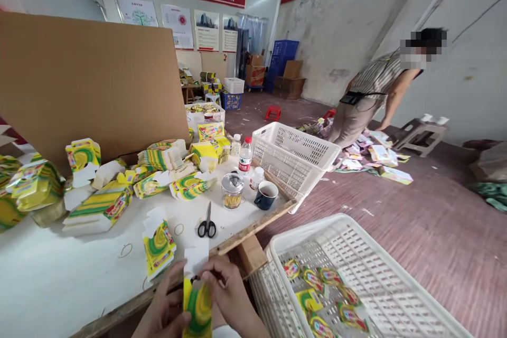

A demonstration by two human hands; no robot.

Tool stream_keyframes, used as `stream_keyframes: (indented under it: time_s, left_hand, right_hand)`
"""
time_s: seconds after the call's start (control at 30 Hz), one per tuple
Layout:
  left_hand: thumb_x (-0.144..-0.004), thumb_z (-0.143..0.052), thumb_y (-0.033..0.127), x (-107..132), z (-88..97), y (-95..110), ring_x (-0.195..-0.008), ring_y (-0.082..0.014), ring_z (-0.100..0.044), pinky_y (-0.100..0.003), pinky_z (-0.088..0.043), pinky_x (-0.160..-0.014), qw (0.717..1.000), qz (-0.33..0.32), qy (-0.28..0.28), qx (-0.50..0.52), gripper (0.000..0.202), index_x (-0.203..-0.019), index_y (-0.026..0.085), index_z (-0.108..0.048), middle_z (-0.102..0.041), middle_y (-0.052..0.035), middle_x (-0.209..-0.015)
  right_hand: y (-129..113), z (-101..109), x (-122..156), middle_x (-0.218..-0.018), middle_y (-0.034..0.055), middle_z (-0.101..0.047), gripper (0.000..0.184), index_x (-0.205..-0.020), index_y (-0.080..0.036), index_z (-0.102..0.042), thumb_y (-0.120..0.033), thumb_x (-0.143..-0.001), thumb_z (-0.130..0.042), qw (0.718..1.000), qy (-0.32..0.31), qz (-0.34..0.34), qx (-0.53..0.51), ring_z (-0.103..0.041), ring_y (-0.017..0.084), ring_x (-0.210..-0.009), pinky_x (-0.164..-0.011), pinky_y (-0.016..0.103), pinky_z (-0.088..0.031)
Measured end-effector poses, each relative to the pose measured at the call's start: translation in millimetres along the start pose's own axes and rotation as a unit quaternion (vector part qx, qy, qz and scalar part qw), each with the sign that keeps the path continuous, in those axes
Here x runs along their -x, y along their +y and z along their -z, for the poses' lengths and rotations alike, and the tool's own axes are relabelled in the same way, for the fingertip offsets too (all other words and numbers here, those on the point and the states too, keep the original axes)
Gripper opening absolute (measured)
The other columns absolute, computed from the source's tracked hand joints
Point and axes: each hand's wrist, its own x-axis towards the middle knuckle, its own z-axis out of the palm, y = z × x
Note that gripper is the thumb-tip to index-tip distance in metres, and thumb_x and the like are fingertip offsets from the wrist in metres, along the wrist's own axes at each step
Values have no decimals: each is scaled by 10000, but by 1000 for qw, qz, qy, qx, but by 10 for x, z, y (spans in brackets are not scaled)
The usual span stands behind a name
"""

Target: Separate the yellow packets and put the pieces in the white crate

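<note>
Both my hands hold one yellow-and-green printed carton [198, 309] at the table's near edge, low in the view. My left hand [164, 309] grips its left side with the fingers curled round it. My right hand [225, 288] pinches the white top flap [196, 259] between thumb and fingers. A second folded carton [159, 247] lies on the white table [59, 280] just left of the one I hold. Black-handled scissors [206, 226] rest a little beyond it.
Several flat and folded cartons [99, 206] are piled across the table before a tall cardboard sheet [91, 74]. A jar [232, 190], dark cup [265, 195] and bottles [245, 154] stand at the far corner. A white basket [356, 274] with finished cartons sits at my right; another basket [295, 156] leans beyond. A person [376, 90] bends over at the back right.
</note>
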Motion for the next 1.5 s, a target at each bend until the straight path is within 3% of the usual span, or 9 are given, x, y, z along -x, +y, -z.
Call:
stream_keyframes:
  time_s: [0.1, 0.2, 0.33, 0.47, 0.73, 1.0, 1.17, 1.37, 1.5]
  left_hand:
    - [-634, -852, 490, -147, -242, 65, -1064, -424, -678, -527, -547, -839, 999, 6, -49, -1, 943, -1454, 359, -407, -757, -127, -1101]
    - [-728, -807, 418, -309, -472, 181, -1095, -391, -670, -497, -526, -915, 988, 13, -147, -50, 647, -1323, 276, -597, -745, -144, -1146]
    - [-762, -771, 380, -462, -657, 217, -991, -341, -705, -453, -547, -880, 987, -26, -126, -93, 545, -1275, 241, -650, -766, -124, -1096]
    - [-774, -743, 316, -509, -737, 57, -978, -321, -705, -440, -557, -877, 987, -43, -111, -108, 496, -1260, 248, -675, -755, -118, -1140]
    - [-768, -640, 133, -566, -893, -32, -1132, -314, -653, -442, -517, -956, 979, -44, -171, -101, 588, -1336, 284, -620, -703, -103, -1265]
    - [-793, -658, 196, -518, -856, 104, -1091, -296, -663, -408, -524, -920, 969, -56, -193, -141, 570, -1351, 287, -587, -694, -90, -1271]
    - [-795, -733, 372, -498, -680, 257, -937, -285, -713, -350, -533, -784, 967, -45, -227, -101, 587, -1339, 227, -566, -757, -97, -1082]
    - [-787, -766, 380, -464, -423, 370, -900, -261, -713, -347, -527, -795, 967, -58, -239, -64, 594, -1323, 227, -560, -757, -95, -1074]
    - [-819, -738, 342, -413, -182, 482, -903, -248, -717, -323, -528, -776, 977, -59, -193, -65, 515, -1297, 229, -582, -767, -89, -1061]
  right_hand:
    - [2, 255, 4, -834, 22, -672, 437, -1222, -237, -635, -539, -911, -581, 998, 29, -14, -51, -624, 186, -770, -721, 279, -500]
    - [-91, 575, -5, -945, 68, -687, 386, -1101, -246, -724, -535, -949, -519, 1000, 19, 8, -17, -641, 225, -921, -838, 334, -506]
    - [-165, 900, -31, -936, 70, -681, 379, -1117, -252, -736, -522, -933, -544, 999, -13, -13, 38, -637, 238, -904, -799, 344, -513]
    - [-3, 1009, -27, -614, -44, -585, 364, -1179, -260, -650, -401, -844, -678, 986, -41, -100, 124, -553, 162, -565, -525, 234, -420]
    - [322, 1128, 134, -519, -96, -431, 383, -1143, -218, -609, -337, -784, -672, 968, 54, -56, 238, -445, 129, -448, -458, 227, -302]
    - [97, 942, 204, -532, -79, -546, 352, -1136, -244, -614, -262, -787, -654, 959, 112, -88, 245, -518, 150, -470, -473, 229, -361]
    - [-139, 843, 162, -816, 16, -704, 306, -1130, -254, -707, -349, -843, -664, 973, 85, -44, 210, -625, 178, -653, -625, 259, -495]
    - [-181, 385, 11, -917, 83, -733, 371, -1070, -202, -719, -493, -842, -685, 994, 101, -11, 44, -680, 242, -826, -775, 343, -554]
    - [-218, 113, -87, -906, 88, -737, 406, -1008, -198, -749, -543, -794, -728, 994, 106, -20, -10, -672, 238, -795, -725, 334, -552]
